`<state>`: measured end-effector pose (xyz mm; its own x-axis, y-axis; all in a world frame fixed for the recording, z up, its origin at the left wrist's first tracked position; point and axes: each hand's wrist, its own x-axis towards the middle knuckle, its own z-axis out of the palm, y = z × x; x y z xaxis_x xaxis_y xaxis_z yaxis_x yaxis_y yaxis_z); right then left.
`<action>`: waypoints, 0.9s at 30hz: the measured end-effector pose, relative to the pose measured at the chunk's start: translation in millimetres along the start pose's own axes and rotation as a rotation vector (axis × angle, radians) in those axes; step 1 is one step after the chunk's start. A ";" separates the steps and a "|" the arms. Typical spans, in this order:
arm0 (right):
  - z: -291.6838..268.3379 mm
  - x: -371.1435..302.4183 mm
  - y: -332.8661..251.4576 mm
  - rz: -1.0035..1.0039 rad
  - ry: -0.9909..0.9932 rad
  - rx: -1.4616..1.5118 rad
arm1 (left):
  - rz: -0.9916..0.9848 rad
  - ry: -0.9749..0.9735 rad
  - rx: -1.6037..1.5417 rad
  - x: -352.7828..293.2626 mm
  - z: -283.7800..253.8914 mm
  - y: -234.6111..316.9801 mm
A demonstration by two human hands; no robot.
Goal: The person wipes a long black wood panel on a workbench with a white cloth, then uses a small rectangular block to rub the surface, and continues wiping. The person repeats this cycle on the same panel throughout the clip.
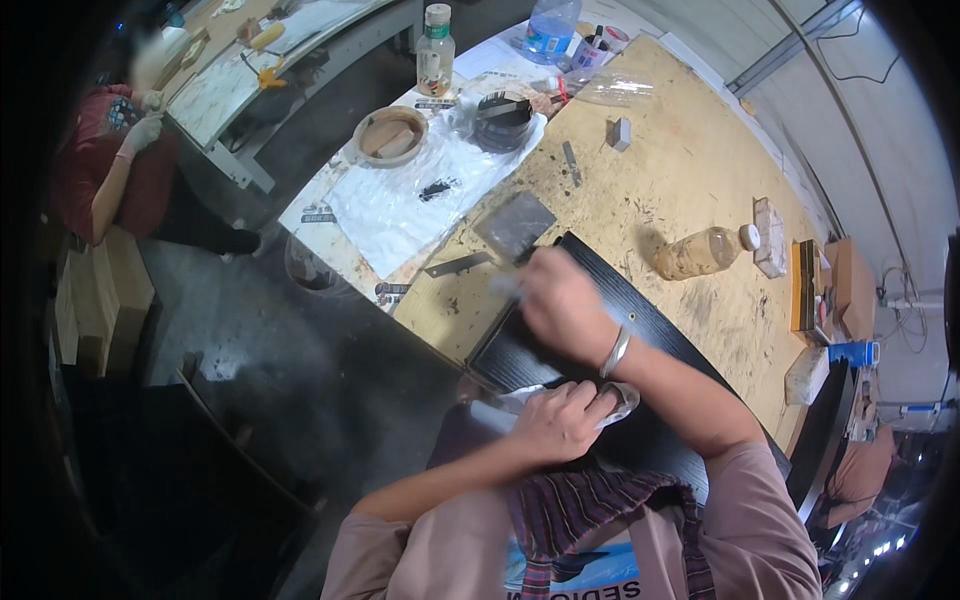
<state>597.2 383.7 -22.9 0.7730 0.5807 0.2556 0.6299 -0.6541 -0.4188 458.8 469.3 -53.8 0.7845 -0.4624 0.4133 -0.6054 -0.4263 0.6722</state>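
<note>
A black wood-grained board [650, 335] lies along the near edge of the table, reaching back towards my body. Over its far left end, my right hand [565, 305], a metal bangle at its wrist, is closed and smeared by motion. A pale blur shows at its fingertips; what it is I cannot make out. Closer to me, my left hand [562, 422] is closed around a crumpled whitish wad [622, 405], cloth or plastic, above the board's near side. A flat grey plate [516, 224] and a dark scraper blade [460, 264] lie beyond the board's end.
Dark filler smears white plastic sheeting [400, 212] at the table's far left, beside a round wooden bowl [391, 137] and a black-smeared tub [503, 122]. A bottle of yellowish liquid [705, 252] lies on its side, right. A person in red [118, 165] works at another bench.
</note>
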 end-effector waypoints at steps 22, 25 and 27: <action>-31.7 3.0 17.2 0.142 -0.004 0.023 | -0.014 0.019 0.040 4.4 -6.3 4.1; -31.2 13.7 85.0 0.444 0.194 -0.277 | -0.003 0.020 0.038 5.4 -3.9 4.4; -46.8 10.7 106.2 0.565 0.270 -0.172 | -0.007 0.023 0.014 4.6 -4.4 3.8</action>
<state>675.8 297.8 -23.9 0.9666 -0.0037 0.2564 0.1062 -0.9044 -0.4132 460.7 468.9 -46.6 0.7914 -0.4412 0.4230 -0.6017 -0.4404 0.6663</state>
